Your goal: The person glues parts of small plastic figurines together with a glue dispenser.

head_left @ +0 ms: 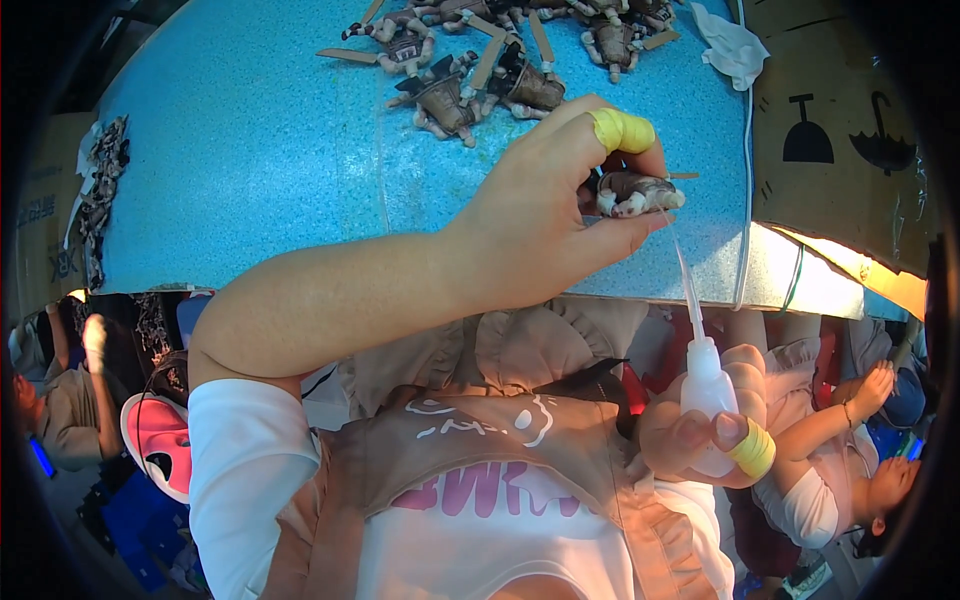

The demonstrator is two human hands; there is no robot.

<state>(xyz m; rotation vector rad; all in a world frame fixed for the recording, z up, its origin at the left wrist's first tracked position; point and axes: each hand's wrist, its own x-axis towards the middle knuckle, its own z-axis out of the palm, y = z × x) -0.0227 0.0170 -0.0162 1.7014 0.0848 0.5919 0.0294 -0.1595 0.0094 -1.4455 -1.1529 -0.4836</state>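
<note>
My left hand (545, 200) reaches across over the blue tabletop, its fingers closed around a small painted figurine (640, 194) in brown and pale tones. Yellow tape wraps one of its fingers. Below the table edge, my right hand (735, 400) grips a white squeeze bottle (708, 385); yellow tape covers a finger there too. The bottle's long thin nozzle (689, 285) points up, with its fine tip at or very close to the figurine's underside. Whether any liquid comes out cannot be made out.
Several similar figurines (442, 100) with flat wooden sticks lie heaped at the far side of the blue table (250, 170). More small dark pieces (103, 190) line its left edge. Crumpled tissue (733, 45) and a cardboard box (840, 120) are at right. Another person (810, 450) sits at right.
</note>
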